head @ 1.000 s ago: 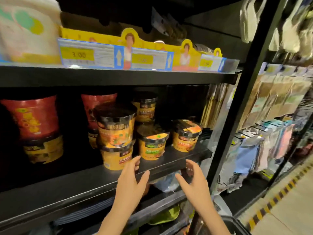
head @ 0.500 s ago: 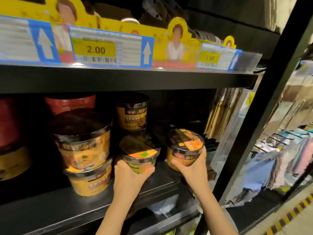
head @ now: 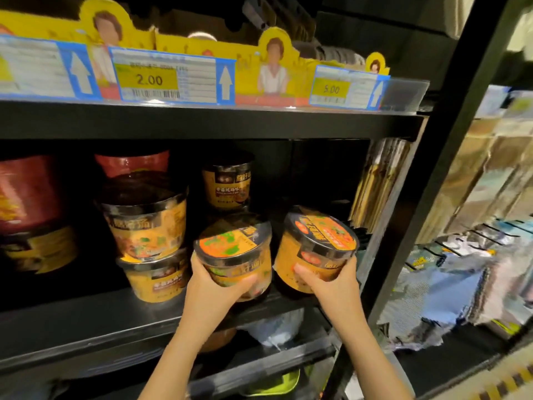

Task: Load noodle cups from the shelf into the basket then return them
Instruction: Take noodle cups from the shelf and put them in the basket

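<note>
My left hand point(head: 215, 290) grips a yellow noodle cup point(head: 235, 252) with an orange and green lid, tilted toward me just above the black shelf point(head: 86, 321). My right hand point(head: 328, 281) grips a second yellow noodle cup point(head: 314, 246) with a black and orange lid, also tilted, at the shelf's right end. Two more yellow cups stand stacked point(head: 147, 226) to the left, and another cup point(head: 227, 183) sits further back. The basket is out of sight.
Red tubs point(head: 28, 194) fill the shelf's left side. The upper shelf edge carries price tags point(head: 164, 76) close overhead. A black upright post point(head: 427, 197) bounds the shelf on the right, with hanging packets point(head: 476, 226) beyond it. Lower shelves hold more goods.
Both hands reached up from below the shelf edge, closed around the two front cups, and now have them lifted and tipped toward me. The camera moved closer.
</note>
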Tool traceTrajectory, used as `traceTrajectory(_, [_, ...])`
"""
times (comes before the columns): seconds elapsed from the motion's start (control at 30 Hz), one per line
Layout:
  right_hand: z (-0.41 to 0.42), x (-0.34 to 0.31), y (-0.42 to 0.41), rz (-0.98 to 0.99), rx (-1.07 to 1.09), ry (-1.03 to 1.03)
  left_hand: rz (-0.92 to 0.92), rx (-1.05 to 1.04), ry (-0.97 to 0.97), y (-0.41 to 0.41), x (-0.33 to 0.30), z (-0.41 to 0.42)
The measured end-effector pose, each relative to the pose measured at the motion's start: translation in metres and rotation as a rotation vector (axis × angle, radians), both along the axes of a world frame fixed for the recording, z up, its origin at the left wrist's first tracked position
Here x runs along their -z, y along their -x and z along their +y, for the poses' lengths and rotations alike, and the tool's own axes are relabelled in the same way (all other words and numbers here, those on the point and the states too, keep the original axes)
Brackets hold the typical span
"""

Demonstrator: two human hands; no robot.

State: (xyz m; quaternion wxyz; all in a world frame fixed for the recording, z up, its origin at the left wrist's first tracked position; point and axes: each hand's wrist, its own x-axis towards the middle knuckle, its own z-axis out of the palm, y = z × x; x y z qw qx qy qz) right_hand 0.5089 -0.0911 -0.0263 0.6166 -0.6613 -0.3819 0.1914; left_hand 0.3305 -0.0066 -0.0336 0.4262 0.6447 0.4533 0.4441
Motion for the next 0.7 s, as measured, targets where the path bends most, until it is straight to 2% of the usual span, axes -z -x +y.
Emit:
traceTrajectory(0.13, [-0.05,-0.007,0.011,0.045,-0.018,-0.042,-0.102,0.045,0.022,0.01,0.001,-0.04])
traceTrajectory(0.3, [-0.115,0.003,0.011,0.164,0.059,-0.054,-0.188,0.13,0.109,0.008,0.018,-0.089])
traceTrajectory(0.43, [-0.16,0.025,0.005,0.306,0.194,-0.103,-0.216,0.264,0.179,-0.01,0.031,-0.121])
traceTrajectory(0.53, [-0.189,0.045,0.0,0.386,0.348,-0.089,-0.279,0.399,0.316,-0.028,0.046,-0.135])
traceTrajectory(0.6, [-0.209,0.061,-0.002,0.414,0.464,-0.074,-0.277,0.486,0.394,-0.043,0.062,-0.142])
traceTrajectory(0.7, [-0.238,0.092,-0.001,0.444,0.651,-0.046,-0.182,0.587,0.375,-0.064,0.089,-0.153])
